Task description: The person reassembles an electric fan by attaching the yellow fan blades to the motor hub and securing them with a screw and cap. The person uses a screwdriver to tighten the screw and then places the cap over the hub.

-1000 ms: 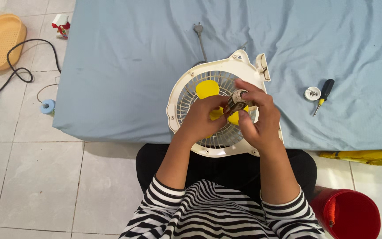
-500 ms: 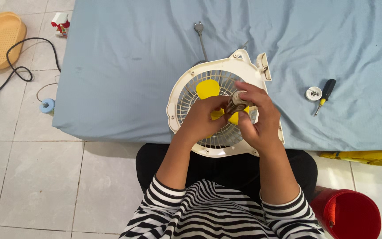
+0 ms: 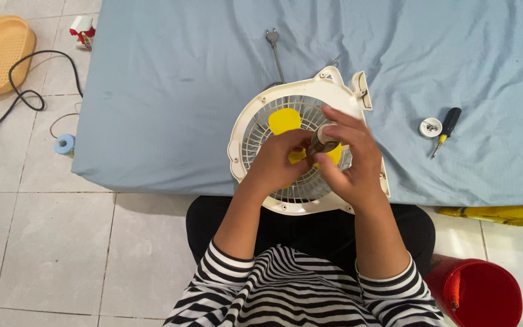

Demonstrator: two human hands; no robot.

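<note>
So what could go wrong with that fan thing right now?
The small metal cylinder pinched between the left hand and right hand could slip and drop onto the white fan grille, perhaps through to the yellow blades. The fan hangs partly over the edge of the blue mattress, so it might tip. The little cap of screws beside the screwdriver could spill.

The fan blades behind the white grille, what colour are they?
The fan blades are bright yellow, seen through the white grille in the head view.
</note>
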